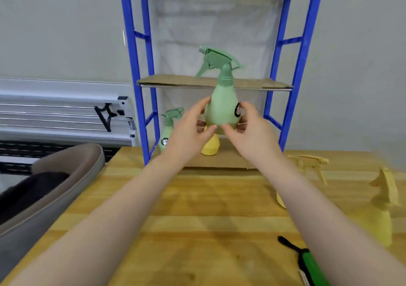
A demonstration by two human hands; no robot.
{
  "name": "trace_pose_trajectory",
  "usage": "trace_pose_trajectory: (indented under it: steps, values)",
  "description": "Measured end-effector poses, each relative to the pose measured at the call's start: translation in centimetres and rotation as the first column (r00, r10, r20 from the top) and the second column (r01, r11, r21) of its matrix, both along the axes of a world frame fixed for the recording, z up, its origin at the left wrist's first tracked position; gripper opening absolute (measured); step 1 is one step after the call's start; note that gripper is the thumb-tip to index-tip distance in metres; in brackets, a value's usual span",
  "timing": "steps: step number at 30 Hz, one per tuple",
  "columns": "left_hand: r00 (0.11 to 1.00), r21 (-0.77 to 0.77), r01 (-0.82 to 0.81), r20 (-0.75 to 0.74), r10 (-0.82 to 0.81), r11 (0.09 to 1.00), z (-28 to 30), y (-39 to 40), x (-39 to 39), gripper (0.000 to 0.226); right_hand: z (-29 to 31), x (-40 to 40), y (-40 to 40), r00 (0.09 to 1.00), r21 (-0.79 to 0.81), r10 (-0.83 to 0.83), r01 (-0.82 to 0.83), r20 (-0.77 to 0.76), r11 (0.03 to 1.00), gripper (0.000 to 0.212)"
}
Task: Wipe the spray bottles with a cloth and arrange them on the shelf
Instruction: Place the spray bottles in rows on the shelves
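green spray bottle held in front of the blue shelf

pale wall behind, wooden table below, blue shelf standing at its far edge. going left to right: a second green bottle stands on the bottom tier; the left hand and right hand curl their fingers round the lower body of the held green bottle, upright, off the surface, just before the middle tier. it has a pear-shaped matte body, a round dark label, and its trigger points left. likely light, stiff and smooth, so the wide base is the best hold. a yellow bottle stands behind it.
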State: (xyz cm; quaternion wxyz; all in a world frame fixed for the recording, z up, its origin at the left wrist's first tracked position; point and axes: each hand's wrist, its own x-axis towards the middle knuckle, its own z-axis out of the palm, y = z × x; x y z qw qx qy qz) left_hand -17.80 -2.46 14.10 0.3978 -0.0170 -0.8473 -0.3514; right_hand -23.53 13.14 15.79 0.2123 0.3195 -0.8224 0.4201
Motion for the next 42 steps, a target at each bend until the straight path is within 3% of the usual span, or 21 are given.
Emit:
trace_pose_trajectory:
  steps: [8,18,27,35,38,40,42]
  values:
    - [0.983,-0.067,-0.171,0.056,0.175,0.983,8.9,-8.2,-0.6,0.060,8.3,-3.4,-9.3,0.992,0.001,0.129,-0.129,0.016,0.992,0.055]
    - [0.905,-0.104,-0.353,0.213,0.367,0.930,13.8,-15.8,-6.2,0.048,13.3,-9.3,-18.4,0.983,0.114,0.160,-0.169,0.087,0.979,0.053]
    - [0.839,-0.087,-0.384,0.382,0.387,0.919,14.5,-18.2,-9.2,0.054,13.2,-12.6,-22.9,0.972,0.215,0.170,-0.202,0.160,0.955,0.055]
    - [0.852,0.027,-0.359,0.417,0.316,0.933,13.8,-18.2,-10.1,0.057,12.7,-12.9,-24.1,0.976,0.259,0.144,-0.183,0.161,0.948,0.050]
    - [0.875,0.061,-0.362,0.367,0.316,0.930,13.4,-17.6,-9.7,0.049,12.7,-12.2,-23.4,0.981,0.264,0.132,-0.167,0.143,0.950,0.044]
    - [0.873,-0.001,-0.368,0.344,0.346,0.930,13.1,-16.8,-8.8,0.048,12.6,-11.2,-22.3,0.986,0.272,0.118,-0.145,0.115,0.951,0.042]
    - [0.871,-0.096,-0.349,0.335,0.361,0.932,12.5,-15.5,-7.7,0.062,12.1,-9.4,-20.5,0.991,0.292,0.118,-0.134,0.069,0.947,0.050]
